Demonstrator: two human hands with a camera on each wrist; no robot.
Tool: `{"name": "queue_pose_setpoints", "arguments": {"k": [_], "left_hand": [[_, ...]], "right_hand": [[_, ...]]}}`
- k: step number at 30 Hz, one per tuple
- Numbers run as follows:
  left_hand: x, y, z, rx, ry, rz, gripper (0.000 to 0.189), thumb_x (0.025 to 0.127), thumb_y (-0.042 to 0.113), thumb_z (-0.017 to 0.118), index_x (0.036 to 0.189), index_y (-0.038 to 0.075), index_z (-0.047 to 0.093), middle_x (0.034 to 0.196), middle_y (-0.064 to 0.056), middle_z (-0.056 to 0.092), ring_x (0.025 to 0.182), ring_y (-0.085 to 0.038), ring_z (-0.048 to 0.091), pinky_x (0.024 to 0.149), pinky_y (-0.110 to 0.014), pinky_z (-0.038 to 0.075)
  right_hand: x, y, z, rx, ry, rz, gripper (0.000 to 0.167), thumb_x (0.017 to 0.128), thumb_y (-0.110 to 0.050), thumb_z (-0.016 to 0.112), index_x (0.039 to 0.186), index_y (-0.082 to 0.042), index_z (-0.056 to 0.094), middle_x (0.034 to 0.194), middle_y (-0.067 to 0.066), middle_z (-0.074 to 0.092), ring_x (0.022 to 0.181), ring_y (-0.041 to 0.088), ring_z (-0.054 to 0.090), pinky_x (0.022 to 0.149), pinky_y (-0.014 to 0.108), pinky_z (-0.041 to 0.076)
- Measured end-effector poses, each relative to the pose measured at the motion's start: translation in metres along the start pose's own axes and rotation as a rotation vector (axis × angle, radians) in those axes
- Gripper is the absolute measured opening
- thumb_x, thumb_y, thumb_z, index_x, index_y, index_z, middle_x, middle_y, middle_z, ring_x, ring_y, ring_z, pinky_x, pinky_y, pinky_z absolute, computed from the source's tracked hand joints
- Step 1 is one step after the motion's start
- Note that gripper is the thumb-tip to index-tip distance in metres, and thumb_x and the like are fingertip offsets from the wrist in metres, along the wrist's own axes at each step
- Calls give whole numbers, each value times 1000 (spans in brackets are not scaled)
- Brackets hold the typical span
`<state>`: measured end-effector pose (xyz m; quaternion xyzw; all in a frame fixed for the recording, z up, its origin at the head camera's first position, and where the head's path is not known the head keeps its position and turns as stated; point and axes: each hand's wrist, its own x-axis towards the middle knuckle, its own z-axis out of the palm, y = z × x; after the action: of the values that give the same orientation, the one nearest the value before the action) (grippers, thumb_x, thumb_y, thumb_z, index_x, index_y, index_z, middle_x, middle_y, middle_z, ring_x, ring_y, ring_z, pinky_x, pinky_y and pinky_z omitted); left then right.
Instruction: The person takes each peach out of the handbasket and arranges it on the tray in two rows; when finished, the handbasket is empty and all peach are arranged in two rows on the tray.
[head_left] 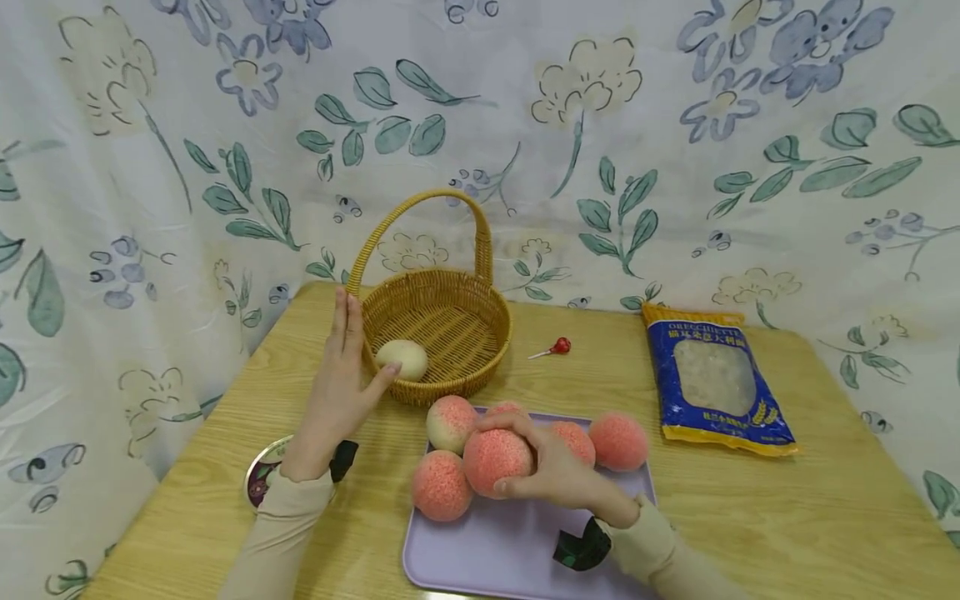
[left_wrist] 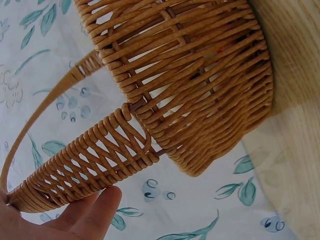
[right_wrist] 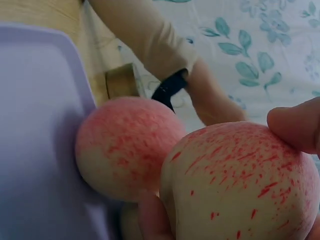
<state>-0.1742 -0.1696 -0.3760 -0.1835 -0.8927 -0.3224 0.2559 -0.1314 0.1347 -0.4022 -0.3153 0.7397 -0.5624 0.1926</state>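
My right hand (head_left: pixel 558 471) grips a red-speckled peach (head_left: pixel 497 462) above the tray, thumb and fingers round its sides; its pale, speckled side fills the right wrist view. Against the left side of a wicker basket (head_left: pixel 498 337) lies my left hand (head_left: pixel 337 392), its fingers straight along the handle's base and its thumb pointing inward at the rim. In the left wrist view, the fingertips (left_wrist: pixel 112 197) meet the woven handle (left_wrist: pixel 85 167). A pale oval object (head_left: pixel 402 360) sits inside the basket near that thumb. More peaches (head_left: pixel 442 486) rest on the lilac tray (head_left: pixel 495 550).
A red lollipop (head_left: pixel 558 346) lies right of the basket. Farther right is a blue and yellow bag of orecchiette pasta (head_left: pixel 716 383). A round tin (head_left: pixel 261 475) stands partly hidden beneath my left forearm. Floral curtain (head_left: pixel 480 108) hangs behind the wooden table (head_left: pixel 840 517).
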Motion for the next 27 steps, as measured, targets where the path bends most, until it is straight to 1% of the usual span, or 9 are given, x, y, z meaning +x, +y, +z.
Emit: {"name": "queue_pose_setpoints", "arguments": {"k": [2,5,7,13,16,18,22,24,27], "left_hand": [[0,0,0,0,1,-8,92,92,68,39,156,26,-12,164,-5,-14,149,-42,5,110,-68,20],[0,0,0,-1,-4,-17,91,93,67,40,156,27,-12,164,-2,-15,149,-43,6,110,-69,20],[0,-1,1,3,-3,-16,91,93,67,39,156,26,-12,164,-1,-16,148,-44,8,110,-69,20],[1,-2,2,14,16,6,92,91,73,32,156,24,-12,164,-3,-15,147,-45,10,109,-70,19],[1,-2,1,19,17,6,92,91,73,33,156,25,-12,164,-2,-16,147,-46,11,109,-70,19],[2,-2,1,22,15,4,91,91,72,34,155,26,-12,164,-2,-16,146,-47,12,109,-70,19],[1,-2,0,23,8,-4,91,91,71,35,155,27,-12,164,-2,-15,146,-48,11,110,-70,19],[1,-2,0,24,7,-5,91,91,71,35,155,27,-12,164,-3,-15,146,-48,11,109,-70,19],[1,-1,1,17,7,2,91,91,71,35,155,27,-13,164,-4,-15,147,-47,11,110,-70,19]], "right_hand": [[0,2,4,-6,-10,0,63,84,-15,73,141,-18,45,144,11,43,119,23,56,91,33,50],[-1,4,7,2,-18,-14,61,85,-14,71,141,-16,45,142,12,45,118,20,56,93,33,50],[-1,5,9,-16,-2,-25,61,85,-13,71,140,-15,45,140,12,47,117,19,57,92,33,50],[-6,7,15,-119,37,-45,60,83,-17,74,136,-12,47,138,10,50,117,16,56,92,31,50],[-10,10,18,-179,45,-50,59,82,-18,75,134,-11,49,137,9,52,116,16,56,93,32,50],[-12,13,20,-242,38,-41,58,81,-18,76,133,-13,50,135,4,53,117,13,55,95,32,49],[-16,13,23,-427,5,-27,60,79,-19,77,133,-18,50,133,-8,53,123,10,51,102,32,45],[-17,12,23,-522,-3,-18,63,79,-22,78,134,-21,49,133,-11,52,125,9,50,105,32,44],[-18,7,23,-638,6,-11,69,78,-30,81,138,-21,49,139,-7,53,127,12,52,104,35,45]]}}
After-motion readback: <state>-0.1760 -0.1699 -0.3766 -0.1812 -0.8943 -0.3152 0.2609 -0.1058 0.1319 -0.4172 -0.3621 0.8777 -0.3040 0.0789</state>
